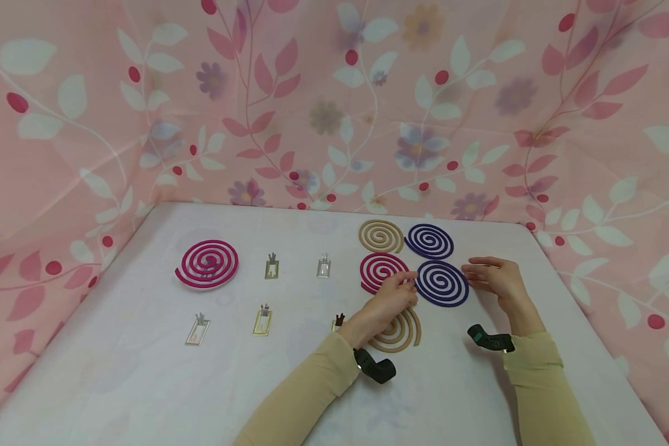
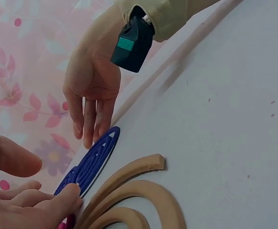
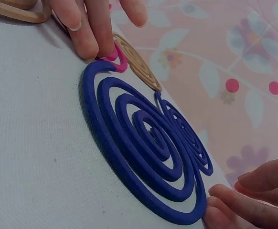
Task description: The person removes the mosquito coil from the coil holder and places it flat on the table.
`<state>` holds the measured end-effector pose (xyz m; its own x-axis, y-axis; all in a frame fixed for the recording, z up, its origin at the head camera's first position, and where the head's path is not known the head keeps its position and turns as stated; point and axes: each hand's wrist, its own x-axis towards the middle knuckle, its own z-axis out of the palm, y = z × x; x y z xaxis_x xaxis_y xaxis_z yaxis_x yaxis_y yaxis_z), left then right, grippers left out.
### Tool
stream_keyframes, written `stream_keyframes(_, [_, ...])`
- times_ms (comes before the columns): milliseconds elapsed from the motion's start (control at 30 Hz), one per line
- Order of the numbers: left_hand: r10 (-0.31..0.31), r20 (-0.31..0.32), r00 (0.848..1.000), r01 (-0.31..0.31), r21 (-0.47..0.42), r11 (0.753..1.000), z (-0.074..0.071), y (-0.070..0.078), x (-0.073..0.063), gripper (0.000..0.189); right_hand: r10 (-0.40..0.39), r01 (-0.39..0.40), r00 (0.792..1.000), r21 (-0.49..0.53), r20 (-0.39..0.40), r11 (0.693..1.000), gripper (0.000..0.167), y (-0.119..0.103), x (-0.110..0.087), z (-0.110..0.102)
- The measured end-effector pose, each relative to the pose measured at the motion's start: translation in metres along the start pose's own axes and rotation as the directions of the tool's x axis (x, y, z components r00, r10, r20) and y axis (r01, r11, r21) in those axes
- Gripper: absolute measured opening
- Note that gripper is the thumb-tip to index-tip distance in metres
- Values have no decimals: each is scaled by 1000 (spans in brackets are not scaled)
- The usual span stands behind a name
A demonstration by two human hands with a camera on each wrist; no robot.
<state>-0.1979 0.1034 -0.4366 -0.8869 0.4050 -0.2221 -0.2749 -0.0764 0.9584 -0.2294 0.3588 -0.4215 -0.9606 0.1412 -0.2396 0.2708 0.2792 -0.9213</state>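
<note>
In the head view, a dark blue spiral mosquito coil (image 1: 443,283) lies flat on the white table between both hands. My left hand (image 1: 383,306) reaches over a pink coil (image 1: 383,271), its fingertips by the blue coil's left edge. At the opposite edge, my right hand (image 1: 496,280) rests its extended fingers against or just beside the coil. The right wrist view shows the blue coil (image 3: 179,193) close up, with left fingers (image 3: 86,43) above its outer end. A tan coil (image 1: 418,328) lies partly under the left wrist.
Behind are another tan coil (image 1: 380,236) and another blue coil (image 1: 430,241). On the left, a pink coil (image 1: 209,260) lies over a metal stand. Several small metal stands (image 1: 262,320) are spread across the table. Floral cloth (image 1: 323,118) hangs behind the table.
</note>
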Motion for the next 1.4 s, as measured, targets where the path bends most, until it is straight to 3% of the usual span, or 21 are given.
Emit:
stream_keyframes(300, [-9, 43, 999, 10, -35, 999, 1, 1, -3, 60, -1, 1, 1000, -18, -2, 1000, 52, -2, 0, 1])
stream_keyframes(1400, [-19, 32, 999, 22, -96, 995, -1, -4, 0, 53, -34, 34, 999, -35, -19, 999, 50, 1, 2, 3])
